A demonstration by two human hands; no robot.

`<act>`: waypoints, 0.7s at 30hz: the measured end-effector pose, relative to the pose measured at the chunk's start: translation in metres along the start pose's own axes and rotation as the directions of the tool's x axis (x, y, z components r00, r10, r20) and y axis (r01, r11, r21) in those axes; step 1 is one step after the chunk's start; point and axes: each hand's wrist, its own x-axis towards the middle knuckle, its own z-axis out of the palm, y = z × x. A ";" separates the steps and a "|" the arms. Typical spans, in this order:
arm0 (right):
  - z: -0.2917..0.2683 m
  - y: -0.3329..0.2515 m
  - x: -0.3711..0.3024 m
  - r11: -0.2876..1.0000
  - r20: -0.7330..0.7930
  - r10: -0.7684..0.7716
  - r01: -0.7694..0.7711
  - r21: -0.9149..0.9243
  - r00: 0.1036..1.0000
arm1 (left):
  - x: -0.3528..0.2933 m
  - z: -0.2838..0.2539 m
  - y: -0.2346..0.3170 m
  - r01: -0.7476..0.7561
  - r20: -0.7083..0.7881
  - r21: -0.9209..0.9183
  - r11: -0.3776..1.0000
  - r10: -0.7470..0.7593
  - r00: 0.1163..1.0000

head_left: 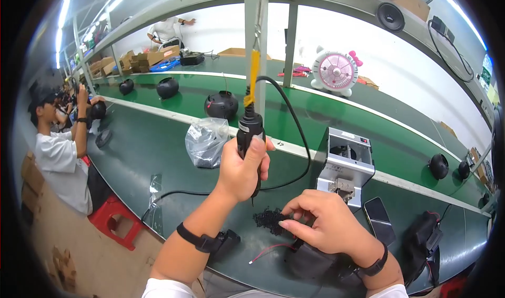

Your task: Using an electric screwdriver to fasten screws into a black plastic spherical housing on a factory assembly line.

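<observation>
My left hand (pixel 241 169) is wrapped around a black electric screwdriver (pixel 249 132), held upright with its bit pointing down at the bench. Yellow tape and a coiled spring link the tool's top to the metal post above it. A heap of tiny black screws (pixel 269 220) lies on the green bench below the bit. At the heap's right edge, my right hand (pixel 323 221) has its thumb and fingers bent into a pinch; anything between the tips is too small to make out. Under that hand sits a dark housing (pixel 310 261) with a thin red wire and white plug.
A silver screw feeder (pixel 344 166) stands beyond my right hand, a phone (pixel 379 220) beside it. Behind the screwdriver are a clear plastic bag (pixel 206 142) and round black housings (pixel 221 105) on the green conveyor. The black cable (pixel 300 135) loops rightward. A co-worker (pixel 66 161) sits left.
</observation>
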 end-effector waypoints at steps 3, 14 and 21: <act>-0.001 -0.003 0.002 0.999 -0.046 -0.007 0.005 -0.049 0.999 | 0.005 0.007 0.038 -0.046 0.052 -0.160 0.986 0.054 0.997; 0.005 0.001 -0.003 0.997 -0.097 -0.068 0.066 -0.028 0.993 | 0.002 0.033 0.103 0.036 0.142 -0.594 0.804 0.060 0.988; -0.004 -0.006 0.003 0.998 -0.077 0.005 0.000 0.066 0.997 | 0.008 0.031 0.108 -0.039 0.091 -0.633 0.773 0.124 0.988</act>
